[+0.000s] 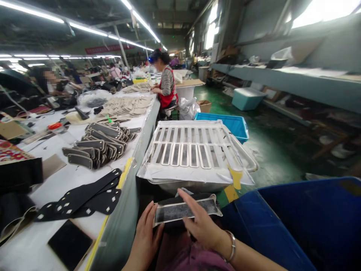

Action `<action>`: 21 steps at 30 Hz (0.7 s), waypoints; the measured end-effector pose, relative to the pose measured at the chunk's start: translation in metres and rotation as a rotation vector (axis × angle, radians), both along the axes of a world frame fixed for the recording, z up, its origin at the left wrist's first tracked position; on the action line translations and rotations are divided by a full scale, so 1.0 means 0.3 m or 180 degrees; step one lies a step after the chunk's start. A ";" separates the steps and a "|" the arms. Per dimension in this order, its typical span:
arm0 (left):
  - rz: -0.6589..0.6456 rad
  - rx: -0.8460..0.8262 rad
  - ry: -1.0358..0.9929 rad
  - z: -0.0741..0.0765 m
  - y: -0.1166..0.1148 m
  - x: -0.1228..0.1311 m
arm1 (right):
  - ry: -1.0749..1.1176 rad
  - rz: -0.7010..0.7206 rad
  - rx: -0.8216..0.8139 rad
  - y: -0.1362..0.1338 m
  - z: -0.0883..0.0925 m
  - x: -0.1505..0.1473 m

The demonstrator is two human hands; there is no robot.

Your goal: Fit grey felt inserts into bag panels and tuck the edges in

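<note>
In the head view, a dark grey strip [169,213] with a pale border lies over dark material on my lap. My left hand [146,231] holds the strip's left end, fingers at the edge and thumb below. Across its right part reaches my right hand [201,226], index finger stretched over the upper edge, another digit at the lower edge, remaining fingers partly hidden. In front stands a white slatted rack [166,171] on a tub, with several pale-rimmed grey strips [184,155] on it. A yellow scraper-like piece [236,177] rests at the rack's near right corner.
On the left table are a heap of grey strips [98,145], black perforated pieces [87,194], a dark square [70,241] and beige pieces [126,107]. A blue bin [282,214] stands at my right. Ahead, a person in a red apron [168,84] sits by the table.
</note>
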State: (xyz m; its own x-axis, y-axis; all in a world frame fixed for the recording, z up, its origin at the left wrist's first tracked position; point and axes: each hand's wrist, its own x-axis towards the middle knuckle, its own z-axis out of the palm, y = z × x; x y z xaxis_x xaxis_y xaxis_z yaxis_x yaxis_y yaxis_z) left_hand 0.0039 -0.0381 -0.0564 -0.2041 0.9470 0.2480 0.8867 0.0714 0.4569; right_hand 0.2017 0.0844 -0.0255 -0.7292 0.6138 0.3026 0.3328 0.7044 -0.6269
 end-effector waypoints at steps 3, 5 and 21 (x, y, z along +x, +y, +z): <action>-0.0414 -0.0205 0.0863 -0.004 0.060 0.015 | 0.0079 -0.1109 -0.0480 0.182 -0.072 0.235; -0.0818 -0.0517 0.1107 -0.003 0.135 0.045 | -0.0460 -0.1672 -0.0542 0.296 -0.161 0.380; -0.1675 -0.1810 0.0634 -0.031 0.472 0.383 | -0.2479 -0.3246 -0.0833 0.652 -0.472 0.519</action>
State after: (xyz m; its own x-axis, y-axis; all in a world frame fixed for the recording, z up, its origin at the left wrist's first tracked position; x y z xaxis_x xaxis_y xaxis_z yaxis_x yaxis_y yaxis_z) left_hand 0.1187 0.1036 -0.0657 0.3020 0.8990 -0.3171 0.9299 -0.2045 0.3057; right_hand 0.3574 0.2801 -0.1670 0.1670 0.9662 -0.1966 0.9757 -0.1907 -0.1083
